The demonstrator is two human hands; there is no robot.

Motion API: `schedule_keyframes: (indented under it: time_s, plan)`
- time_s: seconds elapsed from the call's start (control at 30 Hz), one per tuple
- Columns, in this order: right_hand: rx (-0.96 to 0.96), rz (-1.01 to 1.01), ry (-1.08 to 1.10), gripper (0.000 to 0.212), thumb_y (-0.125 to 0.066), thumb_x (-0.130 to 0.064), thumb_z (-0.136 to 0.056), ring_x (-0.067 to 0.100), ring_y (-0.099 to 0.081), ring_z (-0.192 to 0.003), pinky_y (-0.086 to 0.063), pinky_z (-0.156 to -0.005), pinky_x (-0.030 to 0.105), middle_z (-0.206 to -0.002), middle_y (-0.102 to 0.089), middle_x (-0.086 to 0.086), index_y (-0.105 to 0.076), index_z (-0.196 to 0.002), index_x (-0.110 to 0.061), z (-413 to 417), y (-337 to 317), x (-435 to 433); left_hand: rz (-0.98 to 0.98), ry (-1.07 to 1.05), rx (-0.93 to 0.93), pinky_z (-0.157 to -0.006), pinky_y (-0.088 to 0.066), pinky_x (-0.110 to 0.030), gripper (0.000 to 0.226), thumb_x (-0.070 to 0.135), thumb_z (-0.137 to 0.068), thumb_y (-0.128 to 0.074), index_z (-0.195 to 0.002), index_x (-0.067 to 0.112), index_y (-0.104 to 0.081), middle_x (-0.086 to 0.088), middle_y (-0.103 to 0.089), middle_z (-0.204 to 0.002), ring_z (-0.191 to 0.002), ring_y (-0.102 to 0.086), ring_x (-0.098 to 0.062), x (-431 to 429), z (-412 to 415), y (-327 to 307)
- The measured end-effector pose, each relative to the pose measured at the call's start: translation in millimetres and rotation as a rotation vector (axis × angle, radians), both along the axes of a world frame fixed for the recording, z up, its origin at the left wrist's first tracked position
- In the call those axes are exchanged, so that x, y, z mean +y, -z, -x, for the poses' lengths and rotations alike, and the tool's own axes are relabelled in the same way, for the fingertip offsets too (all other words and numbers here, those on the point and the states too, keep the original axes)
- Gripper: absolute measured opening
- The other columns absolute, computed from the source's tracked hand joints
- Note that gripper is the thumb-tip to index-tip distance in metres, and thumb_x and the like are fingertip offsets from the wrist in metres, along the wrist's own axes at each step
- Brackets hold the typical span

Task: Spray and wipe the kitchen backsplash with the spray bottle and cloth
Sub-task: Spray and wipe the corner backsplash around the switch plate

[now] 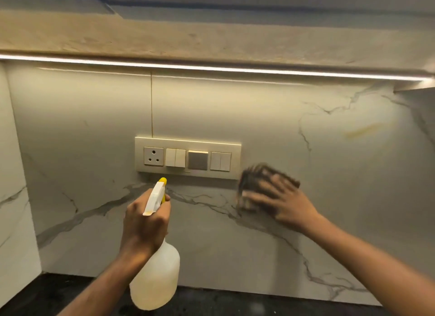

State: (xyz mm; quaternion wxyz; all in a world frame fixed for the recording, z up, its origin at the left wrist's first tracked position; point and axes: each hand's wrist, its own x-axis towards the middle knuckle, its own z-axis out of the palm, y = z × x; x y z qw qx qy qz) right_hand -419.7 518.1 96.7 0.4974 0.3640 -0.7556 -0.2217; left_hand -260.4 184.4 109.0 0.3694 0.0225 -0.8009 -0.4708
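Marble-look veined backsplash [94, 127]: wiping looks mid-way. Right hand [282, 205], fingers spread, presses blurred dark brown cloth [256, 176] just right of cream switch panel [188, 142]. Left hand [143, 226] grips translucent yellow-nozzled spray bottle [156, 280] below panel. Yellowish smear [362, 130] farther right apparently unwiped.

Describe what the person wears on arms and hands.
The left forearm and right forearm are bare to the frame edge: no sleeves. The left hand and right hand wear no gloves; no watch or bracelet shows at either wrist. The right hand is blurred; rings unclear.
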Motion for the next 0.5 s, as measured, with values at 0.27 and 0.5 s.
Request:
schedule_keyframes:
  time_s: [0.27, 0.5]
  plan:
    - [0.072, 0.052, -0.067, 0.084, -0.055, -0.024, -0.073, 0.031, -0.033, -0.144, -0.005, -0.126, 0.031, -0.158, -0.037, 0.004, -0.034, -0.154, -0.034, 2.0, -121.4, 66.3, -0.048, 0.061, 0.048, -0.033, -0.043, -0.018, 0.022, 0.022, -0.085, -0.051, -0.085, 0.005, -0.066, -0.019, -0.066, -0.077, -0.045, -0.061, -0.026, 30.5, 4.8, 17.0]
    - [0.095, 0.631, -0.157, 0.066, -0.045, -0.025, -0.093, 0.036, -0.018, -0.154, -0.013, -0.125, 0.043, -0.168, -0.016, -0.001, -0.031, -0.157, -0.034, 4.0, -47.6, 37.5, 0.029, -0.032, 0.094, -0.032, -0.048, -0.028, 0.018, 0.015, -0.09, -0.052, -0.08, 0.008, -0.065, -0.015, -0.066, -0.071, -0.043, -0.06, -0.023, 29.4, 6.8, 30.5]
